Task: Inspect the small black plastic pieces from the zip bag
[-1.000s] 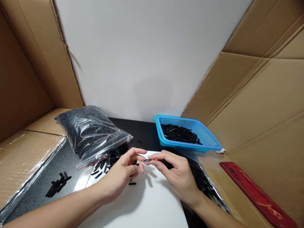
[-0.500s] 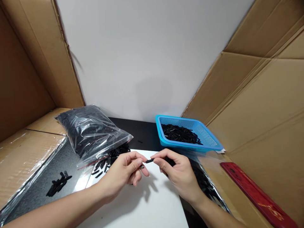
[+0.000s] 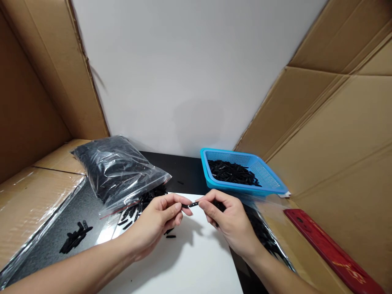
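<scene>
Hands meet mid-frame over the white sheet point(image 3: 196, 261). Left hand point(image 3: 154, 222) pinches narrow, thumb and forefinger closed on one end of a small black piece point(image 3: 190, 204); right hand point(image 3: 228, 222) pinches the other end the same way, other fingers curled under. Piece hangs level between both fingertips, just above the sheet, likely so both ends can be worked at once. Two loose black bits point(image 3: 170, 233) lie on the sheet under the left hand. At 10 o'clock from the hands, a clear plastic bag point(image 3: 118, 169) of black parts lies on its side, mouth toward the hands, with parts spilled out within easy reach. At 1 o'clock, a blue basket point(image 3: 275, 185) holds more black parts. Far out at 8 o'clock, a small black pile point(image 3: 74, 237) sits apart. Red strip point(image 3: 330, 253) lies at 4 o'clock, cardboard point(image 3: 343, 134) all around.
</scene>
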Available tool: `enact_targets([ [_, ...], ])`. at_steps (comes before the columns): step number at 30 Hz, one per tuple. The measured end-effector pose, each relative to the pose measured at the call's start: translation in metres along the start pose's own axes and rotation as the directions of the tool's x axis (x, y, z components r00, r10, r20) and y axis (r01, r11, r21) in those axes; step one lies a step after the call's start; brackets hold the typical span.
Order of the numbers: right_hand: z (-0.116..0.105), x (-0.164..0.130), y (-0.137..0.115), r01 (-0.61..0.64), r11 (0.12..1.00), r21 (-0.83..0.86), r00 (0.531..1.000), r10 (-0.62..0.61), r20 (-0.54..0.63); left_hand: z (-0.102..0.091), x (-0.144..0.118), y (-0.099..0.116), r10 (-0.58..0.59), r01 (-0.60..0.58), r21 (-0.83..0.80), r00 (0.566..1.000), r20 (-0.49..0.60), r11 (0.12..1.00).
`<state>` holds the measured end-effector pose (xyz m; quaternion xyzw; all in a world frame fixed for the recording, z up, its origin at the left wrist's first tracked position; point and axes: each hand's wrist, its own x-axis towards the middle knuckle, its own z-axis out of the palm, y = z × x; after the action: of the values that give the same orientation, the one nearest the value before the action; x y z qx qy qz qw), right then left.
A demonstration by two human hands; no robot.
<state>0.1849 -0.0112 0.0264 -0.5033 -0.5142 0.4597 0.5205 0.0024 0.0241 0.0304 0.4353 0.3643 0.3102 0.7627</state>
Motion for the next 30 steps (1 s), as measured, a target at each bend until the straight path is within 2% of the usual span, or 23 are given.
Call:
enact_targets([
  [2,0.001,0.001,0.0,-0.046,0.996,0.078,0.999,0.046,0.004,0.0,0.0,0.0,0.011,-0.011,0.02,1.0,0.0,1.0],
  [4,0.001,0.003,-0.001,-0.112,0.968,0.224,0.994,0.105,0.041,0.001,0.0,0.0,0.024,-0.023,0.037,1.0,-0.006,0.999],
  [7,-0.002,0.007,-0.003,-0.219,0.859,0.463,0.973,0.16,0.164,0.003,0.0,0.0,0.054,-0.053,0.06,0.998,-0.01,0.997],
  [10,-0.004,0.01,-0.004,-0.283,0.796,0.536,0.953,0.171,0.249,0.003,0.0,0.0,0.08,-0.08,0.076,0.997,0.001,0.994],
  [13,-0.004,0.009,-0.003,-0.232,0.869,0.437,0.966,0.151,0.211,0.002,0.001,0.0,0.113,-0.113,0.086,0.994,0.004,0.99],
  [15,-0.004,0.006,-0.002,-0.121,0.955,0.272,0.987,0.087,0.133,0.001,0.001,0.0,0.136,-0.135,0.101,0.991,0.003,0.986],
  [17,-0.004,0.003,-0.001,0.032,0.998,0.048,0.997,-0.036,0.072,0.001,0.001,0.0,0.152,-0.151,0.121,0.988,-0.001,0.981],
  [19,-0.004,0.001,-0.001,0.183,0.972,-0.147,0.983,-0.175,0.062,0.0,0.001,0.001,0.163,-0.161,0.135,0.987,-0.005,0.978],
  [22,-0.002,-0.001,-0.001,0.312,0.907,-0.282,0.95,-0.298,0.093,0.0,0.001,0.001,0.178,-0.176,0.144,0.984,0.001,0.974],
  [26,0.0,-0.001,-0.002,0.325,0.902,-0.283,0.945,-0.306,0.113,0.001,-0.001,0.001,0.16,-0.159,0.151,0.987,0.009,0.976],
  [30,0.0,0.0,-0.002,0.237,0.947,-0.216,0.971,-0.232,0.05,0.003,-0.002,0.0,0.073,-0.072,0.105,0.997,-0.001,0.992],
])
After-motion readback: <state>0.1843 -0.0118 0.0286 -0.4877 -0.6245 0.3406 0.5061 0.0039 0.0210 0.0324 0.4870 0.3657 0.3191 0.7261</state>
